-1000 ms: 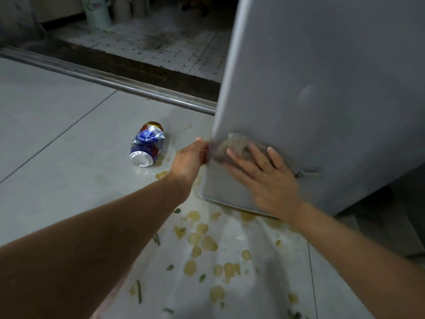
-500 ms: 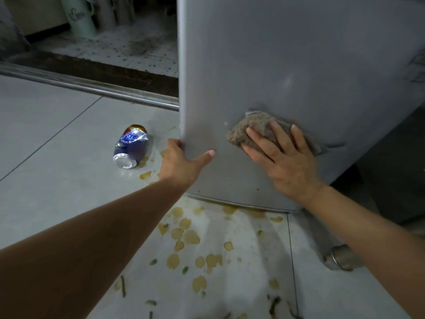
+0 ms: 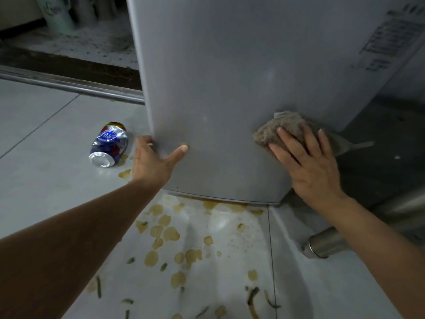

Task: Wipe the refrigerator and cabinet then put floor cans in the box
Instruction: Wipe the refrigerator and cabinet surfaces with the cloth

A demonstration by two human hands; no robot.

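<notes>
The grey refrigerator door (image 3: 230,77) fills the upper middle of the view. My left hand (image 3: 154,162) grips its lower left edge, thumb on the front face and fingers round the edge. My right hand (image 3: 308,166) presses a grey-brown cloth (image 3: 278,130) flat against the door's lower right part, fingers straight. A crushed blue and red can (image 3: 108,143) lies on its side on the floor tiles, left of the door. A silver can (image 3: 322,242) lies on the floor at the right, partly behind my right forearm.
Yellow-brown spill spots (image 3: 165,233) and green scraps dot the white floor tiles below the door. A metal threshold rail (image 3: 69,85) crosses the floor at the upper left, with a speckled floor and pale containers (image 3: 57,12) beyond it.
The cloth and my right hand have slid rightward along the door's lower part. My left hand came round the door's edge and now holds it. The view shifted, showing the silver can.
</notes>
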